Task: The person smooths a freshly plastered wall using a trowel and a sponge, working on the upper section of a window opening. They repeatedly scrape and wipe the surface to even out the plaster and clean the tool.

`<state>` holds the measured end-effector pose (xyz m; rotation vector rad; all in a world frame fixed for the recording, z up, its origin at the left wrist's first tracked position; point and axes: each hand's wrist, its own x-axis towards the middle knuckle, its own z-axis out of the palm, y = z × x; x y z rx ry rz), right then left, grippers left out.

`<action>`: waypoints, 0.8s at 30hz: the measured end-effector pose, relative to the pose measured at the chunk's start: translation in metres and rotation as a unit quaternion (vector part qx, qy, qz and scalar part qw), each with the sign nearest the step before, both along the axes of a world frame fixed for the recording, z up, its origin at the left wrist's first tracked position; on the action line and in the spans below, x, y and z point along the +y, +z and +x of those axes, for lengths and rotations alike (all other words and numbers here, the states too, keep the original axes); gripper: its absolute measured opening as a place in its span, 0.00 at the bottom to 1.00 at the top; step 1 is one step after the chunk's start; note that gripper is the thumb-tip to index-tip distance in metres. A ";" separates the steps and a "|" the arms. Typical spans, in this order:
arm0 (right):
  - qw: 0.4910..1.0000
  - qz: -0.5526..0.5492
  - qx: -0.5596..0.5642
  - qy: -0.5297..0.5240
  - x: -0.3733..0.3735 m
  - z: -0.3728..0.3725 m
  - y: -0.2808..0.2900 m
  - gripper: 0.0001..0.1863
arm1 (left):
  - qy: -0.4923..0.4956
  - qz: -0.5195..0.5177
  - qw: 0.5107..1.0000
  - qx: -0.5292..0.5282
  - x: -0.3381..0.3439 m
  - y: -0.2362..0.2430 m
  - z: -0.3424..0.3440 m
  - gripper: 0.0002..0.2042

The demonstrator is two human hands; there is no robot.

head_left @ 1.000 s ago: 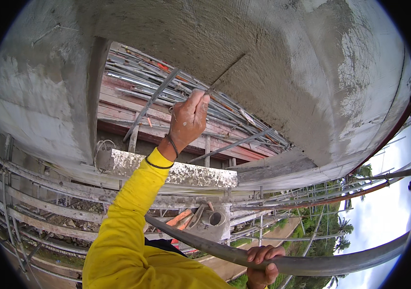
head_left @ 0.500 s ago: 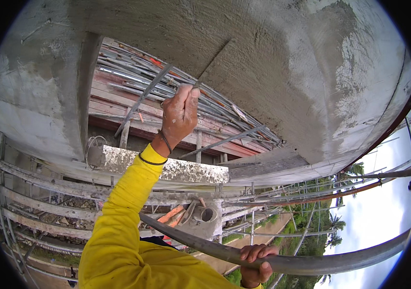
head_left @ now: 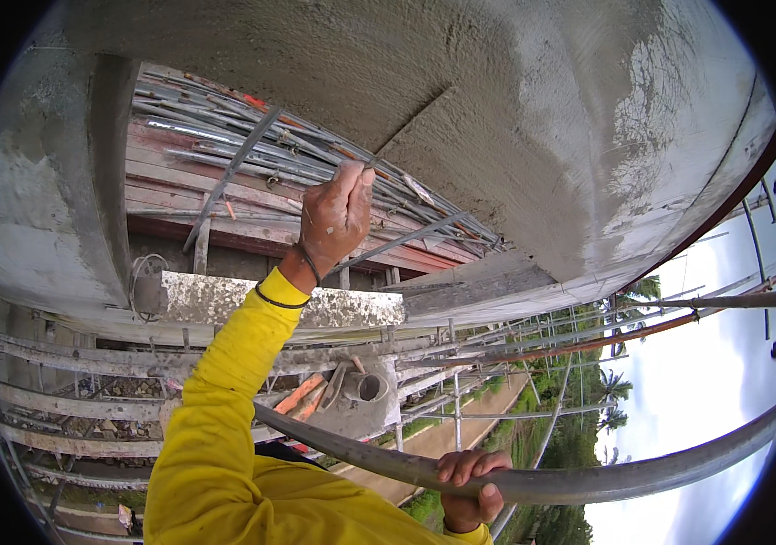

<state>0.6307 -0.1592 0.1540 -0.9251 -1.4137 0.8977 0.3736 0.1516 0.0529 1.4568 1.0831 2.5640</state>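
- While the left hand (head_left: 338, 218) is raised overhead, it is clenched on the handle of a thin grey plastering trowel (head_left: 411, 123) whose blade lies edge-on against the wet grey cement ceiling (head_left: 515, 109); compared with a second ago the hand sits a little higher and further right, so the stroke looks to be moving along the plaster.
- The trowel's blade now reaches up and right of the fingers, touching the darker, freshly smoothed patch; judged from that, the smoothing pass is underway, not finished.
- The right hand (head_left: 472, 486) is wrapped tight around a curved grey metal scaffold pipe (head_left: 606, 481) low in view, same grip as before, seemingly for balance.
- The yellow long sleeve (head_left: 233, 363) runs from the lower edge up to the left wrist, with a dark band at the cuff.
- Just below the left hand: a speckled concrete beam edge (head_left: 224, 300) and a bundle of grey steel bars over reddish timber planks (head_left: 252, 182).
- Between the two hands: a grey concrete block with a short pipe stub (head_left: 361, 391).
- Beyond the right hand, far below: scaffold poles (head_left: 588, 345), green trees (head_left: 570, 445), pale sky.
- Left of the raised hand: a rough grey concrete column (head_left: 52, 200).
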 end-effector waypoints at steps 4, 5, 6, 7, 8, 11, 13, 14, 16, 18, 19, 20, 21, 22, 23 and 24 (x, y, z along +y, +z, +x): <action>1.000 -0.010 0.001 -0.023 -0.005 -0.002 0.000 0.19 | -0.025 -0.021 0.999 0.011 0.005 0.001 0.020 0.06; 1.000 -0.012 0.001 -0.021 -0.005 -0.001 0.000 0.19 | -0.018 -0.021 1.000 -0.001 0.008 0.001 0.022 0.06; 1.000 -0.013 0.002 -0.019 -0.005 -0.001 0.001 0.19 | -0.011 -0.020 1.000 -0.014 0.011 0.000 0.026 0.07; 1.000 -0.015 0.002 -0.015 -0.004 -0.002 0.001 0.19 | -0.027 -0.024 0.999 0.009 0.013 0.000 0.031 0.06; 1.000 -0.014 0.001 -0.015 -0.004 -0.002 0.001 0.19 | -0.041 -0.028 0.998 0.033 0.015 0.000 0.037 0.06; 1.000 -0.014 0.001 -0.012 -0.004 0.000 0.001 0.19 | -0.047 -0.028 0.998 0.031 0.018 0.000 0.046 0.06; 1.000 -0.017 0.005 -0.003 -0.002 -0.002 0.002 0.19 | -0.041 -0.040 0.998 0.028 0.017 0.002 0.044 0.06; 1.000 -0.014 0.005 -0.004 -0.002 -0.001 0.002 0.19 | -0.058 -0.038 0.997 0.036 0.016 0.003 0.045 0.05; 1.000 -0.011 0.007 0.003 -0.005 0.003 0.001 0.19 | -0.085 -0.038 0.994 0.054 0.013 0.004 0.049 0.05; 1.000 -0.004 0.016 0.004 -0.005 0.003 -0.002 0.18 | -0.034 -0.005 0.999 -0.029 0.009 -0.001 0.025 0.05; 0.999 -0.018 0.017 0.028 -0.006 0.007 0.000 0.18 | -0.012 -0.009 0.998 -0.062 -0.002 -0.002 0.004 0.07; 0.998 -0.027 0.018 0.049 -0.008 0.009 0.003 0.17 | 0.006 -0.009 0.995 -0.095 -0.013 0.001 -0.015 0.10; 0.998 -0.026 0.017 0.052 -0.005 0.008 0.004 0.17 | 0.015 0.015 0.987 -0.158 -0.022 0.007 -0.034 0.13; 0.998 -0.022 0.013 0.055 -0.005 0.007 0.005 0.17 | 0.002 0.024 0.979 -0.202 -0.029 0.009 -0.046 0.13; 0.998 -0.018 0.008 0.057 -0.004 0.006 0.005 0.17 | -0.011 0.034 0.969 -0.244 -0.035 0.011 -0.056 0.13; 0.998 -0.015 0.015 0.062 -0.003 0.008 0.004 0.17 | -0.025 0.044 0.957 -0.286 -0.040 0.012 -0.063 0.13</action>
